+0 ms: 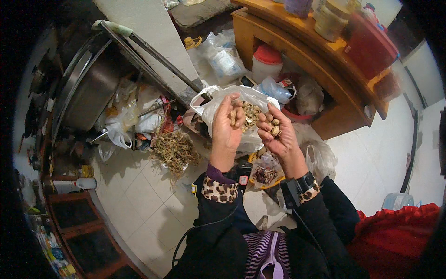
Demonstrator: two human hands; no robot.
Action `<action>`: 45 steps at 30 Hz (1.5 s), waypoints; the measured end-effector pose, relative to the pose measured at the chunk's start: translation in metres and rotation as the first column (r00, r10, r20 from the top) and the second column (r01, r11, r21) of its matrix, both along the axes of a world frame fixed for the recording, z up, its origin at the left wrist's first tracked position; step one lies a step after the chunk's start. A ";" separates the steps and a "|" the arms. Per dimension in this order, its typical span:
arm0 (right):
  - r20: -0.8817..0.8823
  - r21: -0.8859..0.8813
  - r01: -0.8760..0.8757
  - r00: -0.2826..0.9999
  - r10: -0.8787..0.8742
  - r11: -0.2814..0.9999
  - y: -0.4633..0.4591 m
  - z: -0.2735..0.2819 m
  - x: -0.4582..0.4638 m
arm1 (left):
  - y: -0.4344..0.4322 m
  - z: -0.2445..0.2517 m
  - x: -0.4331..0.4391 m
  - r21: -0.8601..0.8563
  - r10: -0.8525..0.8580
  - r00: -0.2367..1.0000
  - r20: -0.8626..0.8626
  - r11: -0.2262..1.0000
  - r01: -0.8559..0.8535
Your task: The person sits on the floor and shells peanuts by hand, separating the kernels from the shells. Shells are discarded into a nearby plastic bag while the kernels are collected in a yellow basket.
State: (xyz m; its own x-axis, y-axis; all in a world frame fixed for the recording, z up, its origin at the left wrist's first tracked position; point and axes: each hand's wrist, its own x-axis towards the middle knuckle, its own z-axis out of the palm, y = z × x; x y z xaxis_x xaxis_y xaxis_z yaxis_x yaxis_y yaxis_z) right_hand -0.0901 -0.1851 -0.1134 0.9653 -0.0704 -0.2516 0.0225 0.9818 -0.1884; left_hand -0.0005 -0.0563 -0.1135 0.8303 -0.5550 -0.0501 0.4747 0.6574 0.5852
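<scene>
My left hand [226, 134] is palm up, with its fingers curled around an unshelled peanut [232, 118]. Several more peanuts in their shells [275, 129] lie in the bent fingers of my right hand [284, 143]. Both hands are above a white plastic bag [214, 113], a short way apart. Peanuts or peanut shells [250, 113] show inside the bag between my hands; which of the two is hard to tell. Below my right hand, reddish peanut kernels [265, 175] sit in a clear plastic bag [266, 161] within an orange basket [279, 180].
A heap of dry plant stalks [174, 148] lies on the tiled floor [139, 205] at left. Ahead stands a wooden cabinet [285, 38] with a red-lidded white tub [266, 64] in its opening. A metal bar frame [163, 62] slants down toward the white bag.
</scene>
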 end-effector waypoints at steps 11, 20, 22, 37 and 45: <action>-0.114 -0.796 -0.054 0.992 -0.062 0.603 0.024 0.010 0.000 | -0.019 0.006 -0.015 -0.091 0.060 0.996 0.068 0.994 -0.053; -0.173 -0.759 -0.148 0.985 0.022 0.634 0.016 0.014 0.001 | -0.021 0.016 -0.028 0.208 -0.031 0.870 0.491 0.975 -0.083; -0.088 -0.501 -0.104 0.994 0.069 0.859 0.007 0.017 -0.003 | -0.017 0.019 -0.028 0.188 -0.047 0.842 0.538 0.980 -0.066; -0.064 -0.296 -0.113 0.993 0.098 0.948 0.006 0.014 -0.006 | -0.012 0.013 -0.027 0.427 -0.096 0.747 0.658 0.864 -0.266; -0.040 -0.436 -0.058 0.998 0.045 0.898 0.016 0.016 -0.003 | -0.014 0.019 -0.037 0.408 -0.010 0.718 0.696 0.829 -0.383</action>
